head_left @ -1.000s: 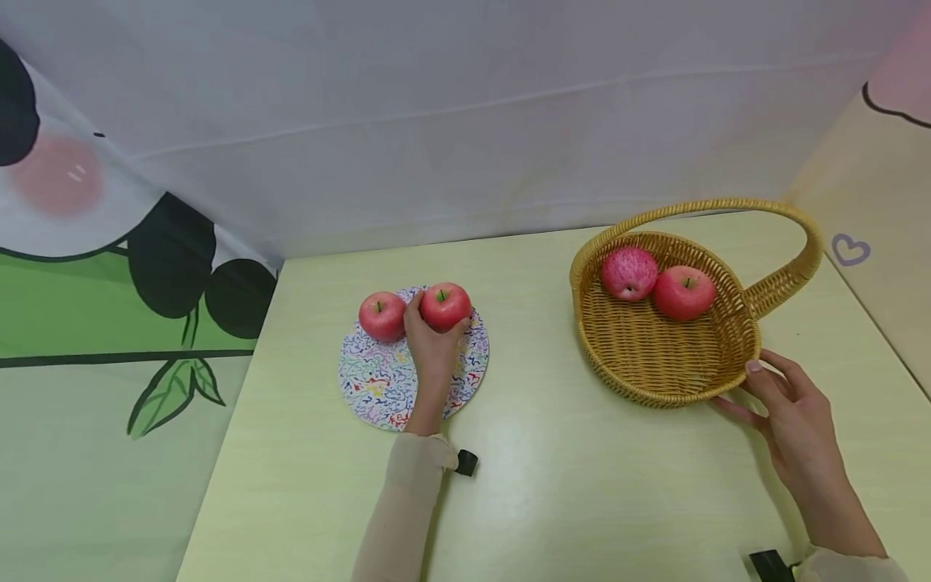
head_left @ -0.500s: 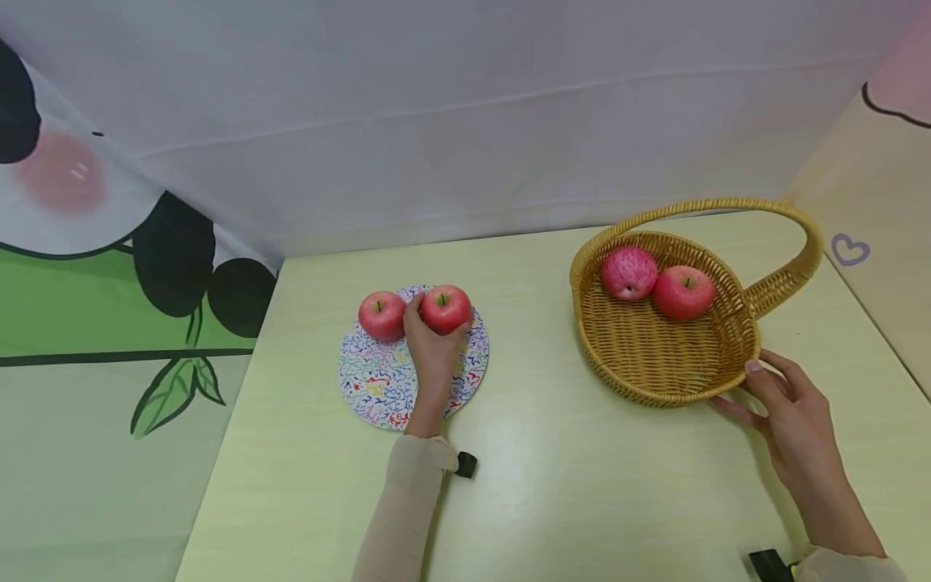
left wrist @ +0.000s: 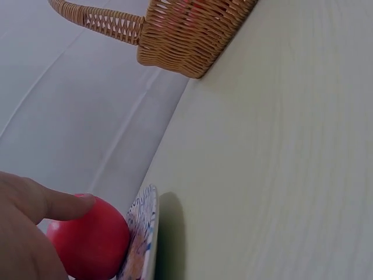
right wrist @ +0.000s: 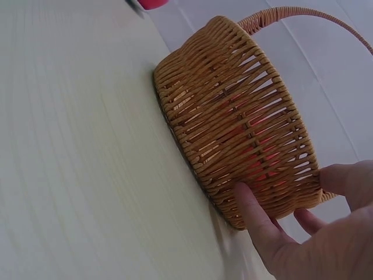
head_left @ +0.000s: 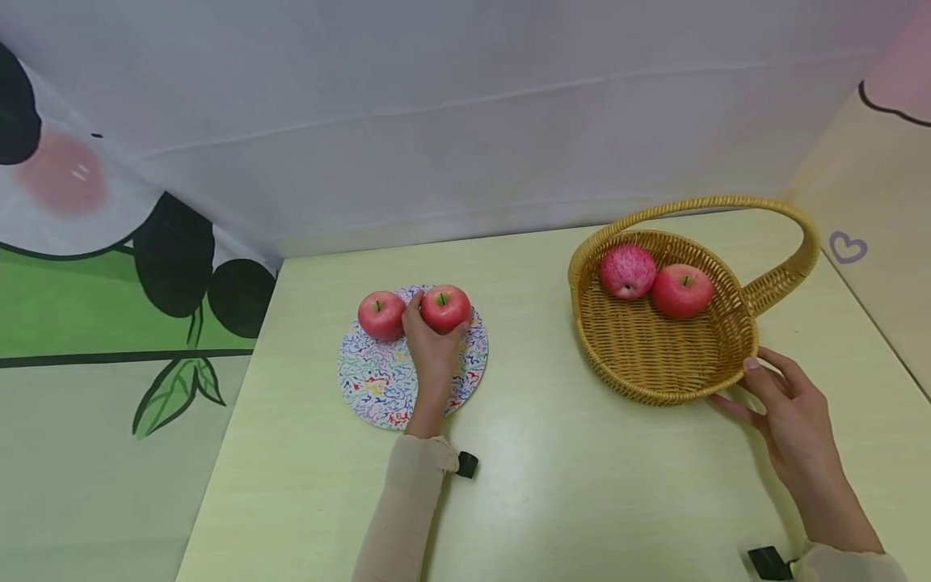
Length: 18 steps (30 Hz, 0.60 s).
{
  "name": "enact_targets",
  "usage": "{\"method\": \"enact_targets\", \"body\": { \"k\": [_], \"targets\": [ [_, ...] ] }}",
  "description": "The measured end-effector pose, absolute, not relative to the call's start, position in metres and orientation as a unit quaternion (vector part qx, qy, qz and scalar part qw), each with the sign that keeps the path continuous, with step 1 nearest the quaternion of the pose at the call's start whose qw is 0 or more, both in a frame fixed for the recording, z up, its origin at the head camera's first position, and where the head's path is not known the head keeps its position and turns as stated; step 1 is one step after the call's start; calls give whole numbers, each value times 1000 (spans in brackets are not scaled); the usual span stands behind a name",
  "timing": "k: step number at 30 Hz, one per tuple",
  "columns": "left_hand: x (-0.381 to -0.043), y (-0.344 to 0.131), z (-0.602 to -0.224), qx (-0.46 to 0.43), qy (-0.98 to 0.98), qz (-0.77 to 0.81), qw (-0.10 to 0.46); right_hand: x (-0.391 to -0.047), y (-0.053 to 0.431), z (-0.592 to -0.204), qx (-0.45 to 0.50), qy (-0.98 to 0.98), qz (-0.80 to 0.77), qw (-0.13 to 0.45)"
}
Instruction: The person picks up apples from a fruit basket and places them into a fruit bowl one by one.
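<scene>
My left hand holds a red apple between thumb and fingers, at the far right part of a round plate with a multicoloured squiggle pattern. In the left wrist view this apple sits right against the plate's surface. A second red apple lies on the plate, just left of the hand. To the right stands a woven basket with a tall arched handle. My right hand grips its near right side, fingertips at the rim and the thumb against the outer wall.
Two apples lie at the basket's back: a streaked pink one and a smoother red one. The basket's handle arches high on the right. A pale table meets a white cloth backdrop behind.
The apple in my left hand has shifted very slightly toward me. Both hands otherwise keep their places, and the basket stays put.
</scene>
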<state>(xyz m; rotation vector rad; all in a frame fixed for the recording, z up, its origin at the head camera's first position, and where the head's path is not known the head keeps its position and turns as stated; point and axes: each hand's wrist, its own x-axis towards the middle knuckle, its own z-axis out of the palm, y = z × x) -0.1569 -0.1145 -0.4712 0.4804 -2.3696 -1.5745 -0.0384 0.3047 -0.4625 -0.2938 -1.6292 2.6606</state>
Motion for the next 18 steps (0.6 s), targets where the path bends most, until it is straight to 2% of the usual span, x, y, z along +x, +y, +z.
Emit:
{"method": "enact_targets", "body": {
  "k": [18],
  "targets": [
    [-151,-109,-447,141,-812,-542,164,-38,305,-461,-97,-519,849,0]
  ]
}}
